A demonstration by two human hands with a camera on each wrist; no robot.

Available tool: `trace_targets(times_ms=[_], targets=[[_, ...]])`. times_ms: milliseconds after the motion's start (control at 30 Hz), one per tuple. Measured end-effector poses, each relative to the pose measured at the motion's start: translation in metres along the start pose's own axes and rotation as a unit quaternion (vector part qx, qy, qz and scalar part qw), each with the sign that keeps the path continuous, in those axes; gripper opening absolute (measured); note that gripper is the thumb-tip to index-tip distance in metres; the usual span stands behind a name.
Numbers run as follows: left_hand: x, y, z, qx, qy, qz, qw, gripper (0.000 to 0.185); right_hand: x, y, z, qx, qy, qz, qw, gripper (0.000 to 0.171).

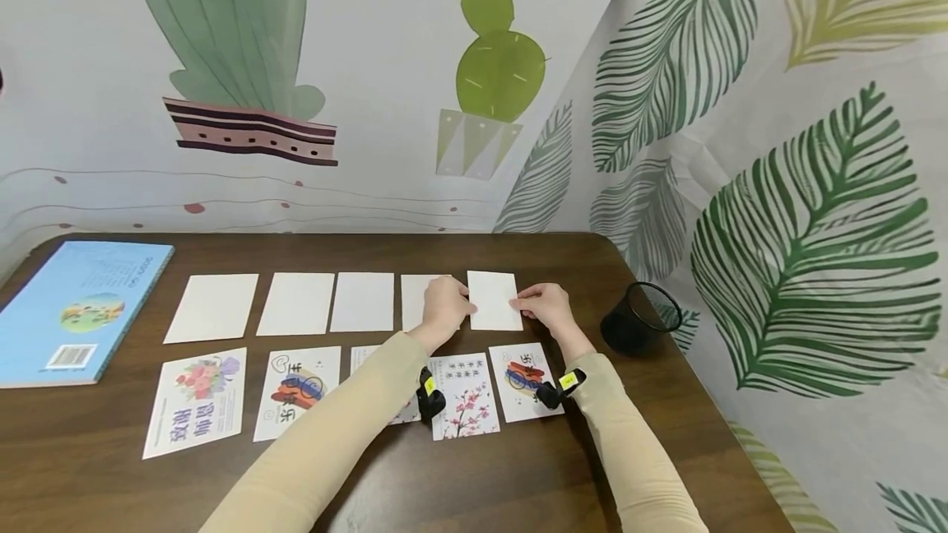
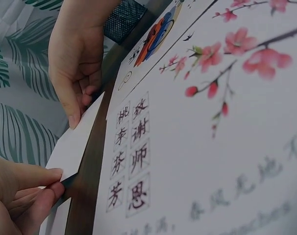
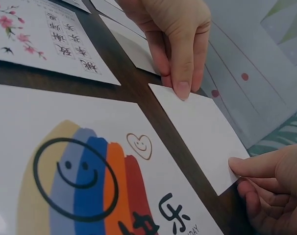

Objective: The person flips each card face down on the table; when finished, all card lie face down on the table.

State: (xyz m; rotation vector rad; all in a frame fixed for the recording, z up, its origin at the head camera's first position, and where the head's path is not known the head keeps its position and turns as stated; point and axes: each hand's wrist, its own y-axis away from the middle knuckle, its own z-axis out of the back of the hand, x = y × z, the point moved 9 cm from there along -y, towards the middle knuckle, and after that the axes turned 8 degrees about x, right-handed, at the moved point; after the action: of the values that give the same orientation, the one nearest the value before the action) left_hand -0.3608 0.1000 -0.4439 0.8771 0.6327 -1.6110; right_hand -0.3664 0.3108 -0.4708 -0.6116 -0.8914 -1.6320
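Observation:
A blank white card [image 1: 494,301] stands at the right end of the upper row, pinched at both sides. My left hand [image 1: 447,307] grips its left edge between thumb and fingers and partly covers the neighbouring white card [image 1: 413,299]. On the opposite edge, my right hand [image 1: 550,308] pinches it with thumb above and fingers below, as the right wrist view shows. Just nearer lie a rainbow smiley card [image 3: 89,186] and a plum-blossom card [image 2: 187,127] with printed characters.
Further left in the upper row lie more blank white cards [image 1: 363,303]. Below them are a flower-bouquet card [image 1: 196,401], another smiley card [image 1: 289,422] and a card partly hidden by my left sleeve. A blue book [image 1: 44,303] lies far left; a black mesh pen holder [image 1: 629,331] stands right.

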Motion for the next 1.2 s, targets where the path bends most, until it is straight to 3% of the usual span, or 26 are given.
trace_targets(times_ms=[267, 533, 633, 767, 933, 1100, 1200], targets=[[0.005, 0.001, 0.007, -0.021, -0.003, 0.007, 0.9997, 0.025, 0.009, 0.000, -0.004, -0.001, 0.007, 0.016, 1.000, 0.028], [0.009, 0.002, 0.008, -0.012, 0.001, 0.008, 0.9999, 0.029, 0.013, -0.001, -0.010, 0.002, 0.026, 0.024, 0.999, 0.027], [0.008, 0.006, 0.012, -0.001, 0.010, -0.009, 0.9999, 0.029, 0.015, 0.000, -0.011, 0.005, 0.028, 0.024, 0.999, 0.030], [0.006, 0.017, 0.022, 0.022, 0.038, -0.056, 0.9975, 0.031, 0.030, 0.009, -0.012, 0.001, 0.014, 0.043, 0.999, 0.032], [0.015, 0.044, 0.047, 0.044, 0.056, -0.077, 0.9945, 0.034, 0.073, 0.035, -0.034, 0.028, -0.046, 0.094, 0.994, 0.028], [0.044, 0.078, 0.093, 0.024, 0.034, -0.036, 0.9985, 0.036, 0.110, 0.067, -0.090, 0.119, -0.116, 0.126, 0.978, 0.029], [0.065, 0.095, 0.129, -0.002, 0.012, -0.007, 0.9999, 0.038, 0.127, 0.084, -0.128, 0.175, -0.117, 0.133, 0.968, 0.035]])
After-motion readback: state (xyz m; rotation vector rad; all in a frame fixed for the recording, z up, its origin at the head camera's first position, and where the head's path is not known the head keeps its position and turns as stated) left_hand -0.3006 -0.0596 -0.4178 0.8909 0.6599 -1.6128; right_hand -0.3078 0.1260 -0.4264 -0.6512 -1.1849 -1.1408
